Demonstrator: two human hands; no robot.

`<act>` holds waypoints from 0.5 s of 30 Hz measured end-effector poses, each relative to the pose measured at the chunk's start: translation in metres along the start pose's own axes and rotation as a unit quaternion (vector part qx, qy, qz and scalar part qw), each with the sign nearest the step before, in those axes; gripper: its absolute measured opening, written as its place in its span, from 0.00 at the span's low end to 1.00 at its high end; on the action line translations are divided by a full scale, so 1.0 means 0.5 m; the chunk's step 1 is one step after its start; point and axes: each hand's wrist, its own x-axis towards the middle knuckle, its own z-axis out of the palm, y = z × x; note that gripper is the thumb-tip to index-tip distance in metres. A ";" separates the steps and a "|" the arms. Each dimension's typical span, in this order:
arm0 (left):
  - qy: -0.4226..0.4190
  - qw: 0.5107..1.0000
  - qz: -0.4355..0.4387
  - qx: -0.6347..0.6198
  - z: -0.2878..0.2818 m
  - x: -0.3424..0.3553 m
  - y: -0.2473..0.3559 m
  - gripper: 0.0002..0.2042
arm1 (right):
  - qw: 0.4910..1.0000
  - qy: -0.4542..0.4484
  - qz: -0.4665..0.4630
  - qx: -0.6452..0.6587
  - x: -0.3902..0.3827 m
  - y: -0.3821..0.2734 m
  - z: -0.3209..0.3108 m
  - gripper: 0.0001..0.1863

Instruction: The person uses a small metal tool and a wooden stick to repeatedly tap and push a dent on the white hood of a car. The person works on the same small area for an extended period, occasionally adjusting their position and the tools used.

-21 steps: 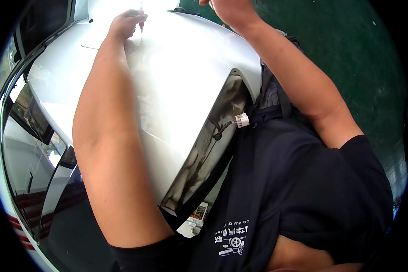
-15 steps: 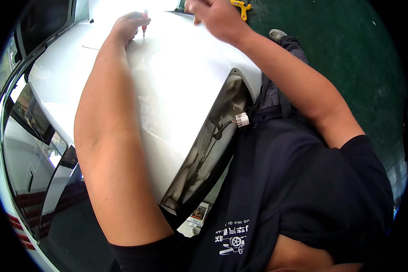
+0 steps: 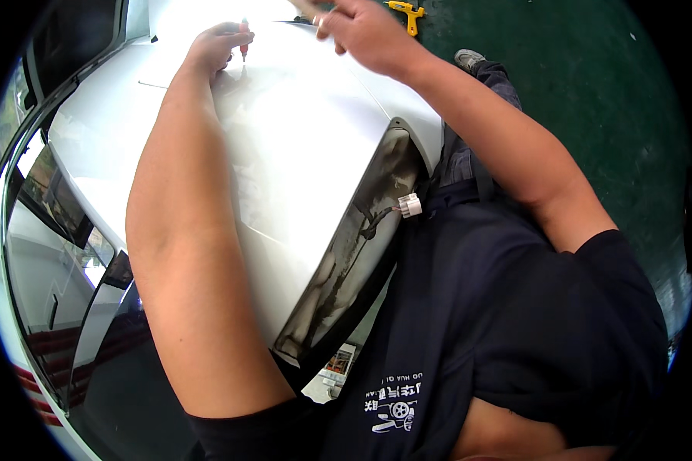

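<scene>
Hold the red-handled screwdriver-like tool (image 3: pixel 244 49), pinched in the left hand (image 3: pixel 215 46) at eleven o'clock, mid-handle: likely light, stiff

Over here I see a loose, near-black shirt (image 3: pixel 507 307), its short sleeves (image 3: pixel 623 269) ending above the elbows. White lettering (image 3: pixel 392 390) and a small wheeled emblem (image 3: pixel 399 413) sit on its chest. Below come dark grey trousers (image 3: pixel 501 83) and a pale shoe (image 3: pixel 469 58); left hand (image 3: pixel 217 48) and right hand (image 3: pixel 377 37) are bare.
</scene>
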 end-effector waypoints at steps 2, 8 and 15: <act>-0.012 1.000 -0.004 0.026 0.006 0.002 0.023 0.17 | 0.995 0.089 -0.052 0.015 0.018 0.010 -0.012 0.20; 0.001 1.000 -0.004 0.024 -0.002 -0.008 0.013 0.18 | 0.997 -0.057 -0.008 -0.055 -0.001 0.016 0.010 0.19; -0.006 1.000 -0.014 0.016 -0.005 0.001 0.013 0.19 | 0.998 0.034 -0.045 -0.015 0.000 0.012 0.001 0.21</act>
